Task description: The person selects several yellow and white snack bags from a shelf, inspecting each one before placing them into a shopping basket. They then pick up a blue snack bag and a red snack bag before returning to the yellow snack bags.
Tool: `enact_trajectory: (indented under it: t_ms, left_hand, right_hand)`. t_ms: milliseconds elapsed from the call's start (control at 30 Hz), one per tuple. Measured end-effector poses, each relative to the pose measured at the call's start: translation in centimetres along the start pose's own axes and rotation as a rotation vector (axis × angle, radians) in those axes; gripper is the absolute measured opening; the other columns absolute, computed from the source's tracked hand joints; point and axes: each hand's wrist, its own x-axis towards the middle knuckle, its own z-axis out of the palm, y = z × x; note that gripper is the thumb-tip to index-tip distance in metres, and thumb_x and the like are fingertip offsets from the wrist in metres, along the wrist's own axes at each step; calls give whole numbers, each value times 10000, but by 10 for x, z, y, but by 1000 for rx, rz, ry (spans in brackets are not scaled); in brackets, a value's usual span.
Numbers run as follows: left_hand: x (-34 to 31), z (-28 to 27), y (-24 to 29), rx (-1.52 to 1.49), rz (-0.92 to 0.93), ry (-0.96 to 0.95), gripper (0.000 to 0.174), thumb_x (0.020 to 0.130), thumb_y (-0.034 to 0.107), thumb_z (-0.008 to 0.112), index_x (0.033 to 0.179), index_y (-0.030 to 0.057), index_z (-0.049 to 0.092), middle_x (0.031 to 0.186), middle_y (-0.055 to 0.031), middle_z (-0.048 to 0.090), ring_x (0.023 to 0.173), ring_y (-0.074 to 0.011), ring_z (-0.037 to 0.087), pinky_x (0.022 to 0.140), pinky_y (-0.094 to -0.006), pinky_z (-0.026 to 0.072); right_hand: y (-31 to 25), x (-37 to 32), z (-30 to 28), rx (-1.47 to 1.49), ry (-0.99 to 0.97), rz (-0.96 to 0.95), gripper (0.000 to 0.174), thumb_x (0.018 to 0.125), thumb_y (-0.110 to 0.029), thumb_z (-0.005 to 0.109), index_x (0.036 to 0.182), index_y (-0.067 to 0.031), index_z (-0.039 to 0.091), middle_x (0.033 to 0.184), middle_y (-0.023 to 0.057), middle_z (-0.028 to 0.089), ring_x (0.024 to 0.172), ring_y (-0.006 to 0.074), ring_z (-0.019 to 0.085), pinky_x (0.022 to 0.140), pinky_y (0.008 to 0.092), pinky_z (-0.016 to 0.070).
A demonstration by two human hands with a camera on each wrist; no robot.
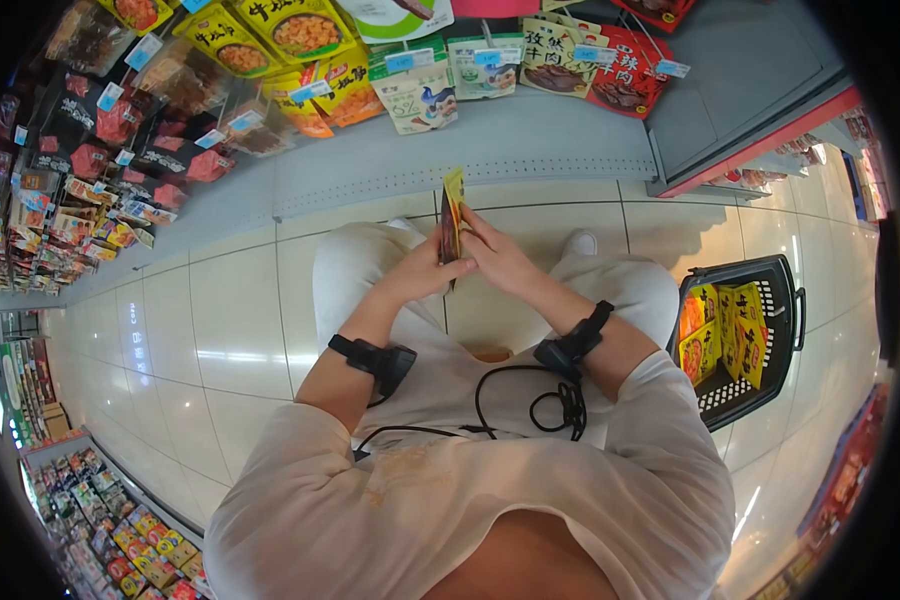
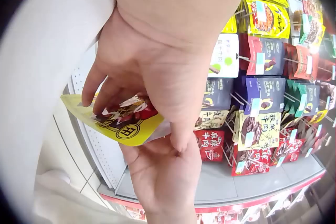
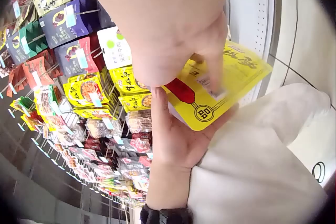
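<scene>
A flat yellow snack packet (image 1: 452, 215) stands on edge between both hands, above the lap of the seated or squatting person. My left hand (image 1: 417, 270) grips it from the left, fingers curled along its face with the red and white picture. From the other side my right hand (image 1: 502, 258) holds it, with fingers over the face that carries a white label. In the right wrist view the packet (image 3: 202, 111) tilts across the left palm (image 3: 181, 142), and the right hand's fingers are slightly blurred.
Ahead, a grey shelf (image 1: 470, 140) has hanging snack packets with blue price tags. To the right on the tiled floor (image 1: 240, 330) stands a black basket (image 1: 798, 310) containing several yellow packets (image 1: 745, 330). A black cable (image 1: 480, 400) lies over the lap.
</scene>
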Motion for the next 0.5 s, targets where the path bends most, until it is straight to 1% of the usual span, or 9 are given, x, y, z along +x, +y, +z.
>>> enact_trajectory:
  t_ms: [33, 67, 133, 167, 233, 367, 433, 467, 500]
  left_hand:
    - [0, 0, -1, -43, 0, 9, 725, 798, 287, 661, 1331, -31, 286, 1150, -162, 526, 1098, -240, 513, 929, -329, 398]
    - [-2, -1, 2, -44, 0, 10, 725, 798, 287, 661, 1331, -31, 286, 1150, -162, 526, 1098, -240, 513, 929, -329, 398]
    - [-5, -2, 8, -39, -41, 5, 715, 798, 271, 645, 1344, -12, 281, 1179, -154, 520, 1089, -244, 523, 915, -322, 408]
    - [-4, -2, 6, -40, -40, 5, 715, 798, 271, 645, 1344, -12, 281, 1179, -154, 520, 1089, -244, 523, 915, -322, 408]
    - [-2, -3, 0, 44, -20, 2, 726, 788, 230, 639, 1369, 10, 264, 1225, -158, 503, 1108, -254, 518, 925, -321, 407]
    - [-11, 3, 25, 128, 23, 61, 757, 774, 221, 666, 1383, 21, 265, 1275, -175, 478, 1163, -278, 488, 947, -323, 395]
    - [-11, 2, 28, 190, 143, 67, 758, 765, 228, 689, 1377, 16, 294, 1312, -192, 447, 1221, -299, 436, 974, -327, 373]
    - [-9, 1, 26, 189, 143, 66, 758, 765, 228, 689, 1377, 16, 294, 1312, -192, 447, 1221, -299, 436, 974, -327, 373]
    - [-6, -2, 22, 263, 235, 121, 717, 777, 228, 684, 1362, 17, 327, 1325, -197, 432, 1239, -299, 414, 985, -329, 361]
  right_hand:
    - [-4, -1, 0, 23, -28, 38, 670, 916, -385, 458, 1390, 36, 240, 1311, 260, 427, 1215, 301, 451, 981, 318, 365]
    - [-8, -2, 0, 23, -29, 38, 670, 916, -385, 458, 1390, 36, 240, 1311, 260, 427, 1215, 301, 451, 981, 318, 365]
    - [-12, -4, 0, -37, -47, 28, 744, 875, -406, 524, 1388, 46, 231, 1297, 276, 432, 1189, 318, 478, 964, 333, 387]
    - [-12, -4, 1, -38, -48, 29, 744, 875, -406, 524, 1388, 46, 231, 1297, 276, 432, 1189, 318, 478, 964, 333, 387]
    - [-10, -4, 3, -146, -10, -85, 797, 845, -400, 579, 1390, 51, 213, 1272, 275, 454, 1169, 324, 496, 946, 344, 407]
    - [-20, -6, 3, -148, 44, -73, 749, 838, -319, 614, 1378, 47, 245, 1235, 239, 501, 1148, 307, 514, 923, 339, 426]
    - [-9, 1, -4, 265, 146, -25, 621, 823, -201, 636, 1314, 41, 344, 1191, 194, 541, 1066, 284, 564, 878, 330, 458]
    - [-7, 5, -10, 266, 147, -24, 621, 823, -201, 636, 1314, 41, 344, 1191, 194, 541, 1066, 284, 564, 878, 330, 458]
    - [-5, 10, -18, 518, 206, 73, 531, 815, -140, 622, 1262, 34, 392, 1163, 175, 557, 1021, 271, 583, 861, 339, 474]
